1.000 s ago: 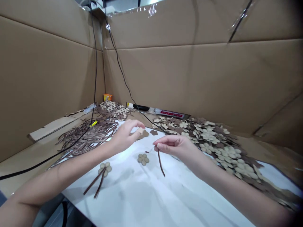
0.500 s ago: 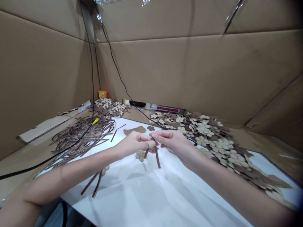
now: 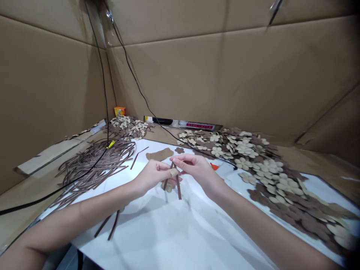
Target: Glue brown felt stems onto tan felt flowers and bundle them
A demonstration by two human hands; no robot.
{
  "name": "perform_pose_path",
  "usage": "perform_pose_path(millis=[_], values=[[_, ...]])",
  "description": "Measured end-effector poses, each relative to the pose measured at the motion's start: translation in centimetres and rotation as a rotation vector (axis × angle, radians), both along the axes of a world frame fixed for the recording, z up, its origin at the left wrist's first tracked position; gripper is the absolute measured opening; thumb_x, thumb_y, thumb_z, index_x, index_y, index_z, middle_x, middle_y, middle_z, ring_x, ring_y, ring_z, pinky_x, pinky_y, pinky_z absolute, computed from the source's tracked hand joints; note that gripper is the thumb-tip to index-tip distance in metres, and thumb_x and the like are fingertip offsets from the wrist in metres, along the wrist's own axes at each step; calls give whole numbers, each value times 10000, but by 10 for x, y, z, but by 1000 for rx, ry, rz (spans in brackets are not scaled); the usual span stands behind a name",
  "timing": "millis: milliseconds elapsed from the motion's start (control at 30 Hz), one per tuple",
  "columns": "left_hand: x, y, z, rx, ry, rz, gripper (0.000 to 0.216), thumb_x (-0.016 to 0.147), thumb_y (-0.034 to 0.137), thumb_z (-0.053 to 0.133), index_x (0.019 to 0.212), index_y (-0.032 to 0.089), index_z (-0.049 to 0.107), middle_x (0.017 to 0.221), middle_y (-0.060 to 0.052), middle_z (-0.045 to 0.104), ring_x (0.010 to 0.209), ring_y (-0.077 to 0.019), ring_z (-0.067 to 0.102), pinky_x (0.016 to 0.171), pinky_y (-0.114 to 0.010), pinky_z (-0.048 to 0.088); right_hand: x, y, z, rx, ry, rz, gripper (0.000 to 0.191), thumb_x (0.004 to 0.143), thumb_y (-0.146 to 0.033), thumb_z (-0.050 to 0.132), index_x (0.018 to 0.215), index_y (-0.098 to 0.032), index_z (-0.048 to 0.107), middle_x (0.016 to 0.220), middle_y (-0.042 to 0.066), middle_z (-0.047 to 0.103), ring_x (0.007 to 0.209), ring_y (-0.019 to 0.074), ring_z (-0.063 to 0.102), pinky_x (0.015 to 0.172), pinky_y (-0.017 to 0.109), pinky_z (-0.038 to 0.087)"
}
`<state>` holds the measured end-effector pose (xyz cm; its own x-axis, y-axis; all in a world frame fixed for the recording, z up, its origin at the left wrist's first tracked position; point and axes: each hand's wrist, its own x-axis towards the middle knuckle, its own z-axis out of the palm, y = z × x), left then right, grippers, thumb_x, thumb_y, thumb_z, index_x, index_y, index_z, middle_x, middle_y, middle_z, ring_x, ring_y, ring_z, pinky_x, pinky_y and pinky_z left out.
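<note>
A folded brown strip (image 3: 178,187) hangs between my hands, its two ends pointing down. My left hand (image 3: 153,176) is closed on it, thumb and fingers pinching near the fold. At the top of the fold, the fingertips of my right hand (image 3: 195,168) pinch the same strip. Below the fingers a beige flower cutout (image 3: 168,188) lies on the white board (image 3: 157,232), partly covered by the strip and fingers. Behind my hands are a torn brown scrap (image 3: 160,154) and a small dark brown flower (image 3: 179,150).
A heap of brown strips (image 3: 98,161) lies left, and flower cutouts (image 3: 247,146) pile up at right. Finished-looking small flowers (image 3: 129,126) sit in the far corner by an orange box (image 3: 119,111). A black cable (image 3: 140,82) crosses the board; cardboard walls (image 3: 197,75) surround it.
Both hands have shifted slightly left in view with the strip, now over the beige flower. An orange object beside the right hand has come into sight.
</note>
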<state>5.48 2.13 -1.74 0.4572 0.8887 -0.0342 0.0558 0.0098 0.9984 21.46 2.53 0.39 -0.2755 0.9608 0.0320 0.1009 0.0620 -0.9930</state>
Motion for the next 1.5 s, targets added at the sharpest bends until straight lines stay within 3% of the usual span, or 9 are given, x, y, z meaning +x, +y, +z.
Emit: perform_pose_path(millis=[233, 500, 733, 867, 1067, 1333, 1500], values=[[0, -2, -7, -65, 60, -1, 334, 713, 437, 649, 703, 107, 699, 745, -113, 699, 695, -187, 644, 546, -229, 432, 8, 7, -10, -82, -50, 88, 323, 649, -485, 678, 634, -163, 647, 634, -2, 614, 612, 133, 520, 652, 296, 418], [-1, -7, -4, -40, 115, 16, 331, 734, 404, 623, 795, 91, 710, 830, -129, 706, 697, -175, 635, 547, -226, 432, 8, 6, -9, -78, -119, 62, 301, 669, -464, 658, 605, -170, 652, 606, -8, 613, 581, 115, 463, 562, 261, 312], [-13, -2, -7, -78, -182, 45, 270, 734, 305, 569, 891, 113, 676, 867, -109, 702, 759, -216, 659, 750, -340, 494, 4, 2, -7, -32, -67, -29, 246, 675, -436, 671, 652, -191, 680, 664, -12, 631, 595, 115, 453, 552, 260, 297], [-13, 0, -5, -17, -157, 122, 269, 758, 334, 581, 850, 102, 682, 809, -92, 696, 769, -206, 653, 786, -337, 488, 2, 2, -12, -39, -61, -27, 274, 677, -451, 662, 651, -178, 666, 658, -10, 609, 581, 104, 410, 544, 252, 291], [-7, -5, -4, 20, -75, 97, 279, 757, 358, 623, 764, 81, 656, 666, -77, 662, 603, -191, 623, 593, -293, 477, -1, 3, -19, -46, -19, -28, 316, 656, -480, 658, 622, -167, 632, 618, -23, 565, 542, 91, 368, 522, 246, 284], [-4, -7, -6, 101, 28, 245, 212, 734, 297, 639, 725, 88, 674, 668, -71, 676, 571, -141, 590, 544, -230, 443, -1, 3, -21, -23, 0, -43, 328, 685, -483, 643, 593, -169, 611, 514, -61, 445, 509, 85, 342, 498, 239, 265], [-8, -5, -7, 152, -72, 208, 230, 799, 281, 535, 766, 115, 690, 744, -52, 689, 732, -161, 634, 733, -263, 491, -4, 0, -21, 14, -1, -40, 292, 732, -443, 619, 634, -170, 642, 570, -41, 539, 517, 86, 391, 502, 236, 290]])
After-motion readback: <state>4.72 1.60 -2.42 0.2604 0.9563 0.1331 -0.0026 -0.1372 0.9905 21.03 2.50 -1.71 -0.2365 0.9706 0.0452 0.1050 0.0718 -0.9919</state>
